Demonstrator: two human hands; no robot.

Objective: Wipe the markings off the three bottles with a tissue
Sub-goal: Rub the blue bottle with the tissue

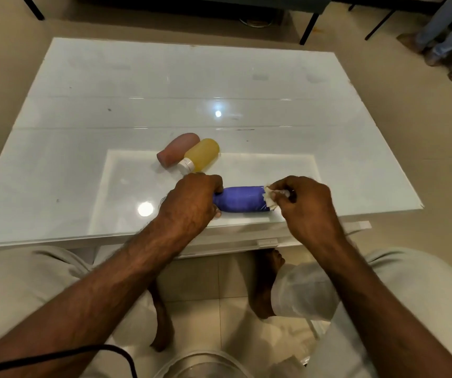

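**Wiping the purple bottle, two others waiting**

My right fingers (282,193) are pinched closed on a crumpled white tissue (269,199), pressing it against the right end of the matte purple plastic bottle (240,199). My right hand (308,205) is curled over it, near the desk's front edge. My left fingers (218,186) are wrapped tight round the bottle's left end; my left hand (190,203) hides the cap. The purple bottle lies on its side, lengthwise left to right, on the glossy white glass desk (110,105). Beyond my left hand lie a translucent yellow bottle with a white cap (200,155) and a dull pink bottle (178,149), both on their sides, touching each other, caps toward me. Whether they carry markings, I cannot tell.
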